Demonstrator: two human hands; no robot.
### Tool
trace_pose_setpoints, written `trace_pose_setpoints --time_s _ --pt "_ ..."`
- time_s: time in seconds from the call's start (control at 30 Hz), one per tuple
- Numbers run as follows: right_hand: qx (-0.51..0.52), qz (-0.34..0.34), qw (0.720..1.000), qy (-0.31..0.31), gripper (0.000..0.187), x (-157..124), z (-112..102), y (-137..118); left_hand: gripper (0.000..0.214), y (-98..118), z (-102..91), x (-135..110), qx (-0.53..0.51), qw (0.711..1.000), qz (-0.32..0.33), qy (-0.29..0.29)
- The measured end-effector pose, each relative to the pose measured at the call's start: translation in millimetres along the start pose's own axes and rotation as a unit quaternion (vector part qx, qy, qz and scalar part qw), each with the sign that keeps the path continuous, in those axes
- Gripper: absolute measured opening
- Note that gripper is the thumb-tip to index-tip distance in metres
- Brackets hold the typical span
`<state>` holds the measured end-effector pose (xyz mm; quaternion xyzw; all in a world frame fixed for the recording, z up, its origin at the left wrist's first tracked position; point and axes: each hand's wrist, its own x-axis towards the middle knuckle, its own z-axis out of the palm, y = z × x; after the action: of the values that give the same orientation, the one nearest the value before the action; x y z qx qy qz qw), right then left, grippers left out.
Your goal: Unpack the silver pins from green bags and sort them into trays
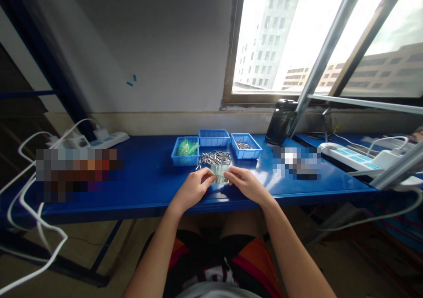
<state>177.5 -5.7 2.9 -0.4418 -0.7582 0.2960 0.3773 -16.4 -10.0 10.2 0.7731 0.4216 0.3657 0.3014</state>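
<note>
Between my hands, just above the near part of the table, is a small clear plastic bag [220, 173] with a pale green tint. My left hand [197, 184] pinches its left side, and my right hand [243, 181] pinches its right side. What lies inside the bag is too small to make out. Right behind it spreads a loose pile of slim metal pieces, like screws or pins [214, 157]. A blue bin [185, 160] at the left holds green-tinted plastic bags [188, 148]. Another blue bin [246, 153] at the right holds more metal pieces [243, 145].
A third blue bin [214, 138] stands at the back. On the blue table [145, 174], a black container [280, 122] stands near the window. Power strips [353, 155] with white cables lie right and left. Blurred patches hide items on both sides. A metal pole rises at the right.
</note>
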Motion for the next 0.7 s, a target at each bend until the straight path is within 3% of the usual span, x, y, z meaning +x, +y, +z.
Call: trace_pose_setpoints --time_s 0.13,0.23,0.47,0.6,0.7 --pt "0.0 0.004 1.0 0.003 0.031 0.0 -0.3 -0.1 0.015 -4.2 2.2 1.3 -0.024 0.999 -0.006 0.024" --pt "0.002 0.005 1.0 0.006 0.032 0.7 -0.1 1.2 0.028 -5.3 3.6 0.9 -0.06 0.997 -0.018 0.039" --pt "0.054 0.013 0.998 0.031 0.021 2.9 2.1 7.4 0.03 -3.0 2.9 -0.9 -0.062 0.998 0.0 0.023" --pt "0.096 0.03 0.995 0.028 0.026 3.1 3.2 8.9 0.038 -4.5 2.4 -0.4 -0.058 0.998 0.0 0.02" --pt "0.106 0.028 0.994 0.029 0.03 3.0 3.5 9.6 0.031 -5.0 2.1 0.2 -0.03 0.999 0.001 0.01"
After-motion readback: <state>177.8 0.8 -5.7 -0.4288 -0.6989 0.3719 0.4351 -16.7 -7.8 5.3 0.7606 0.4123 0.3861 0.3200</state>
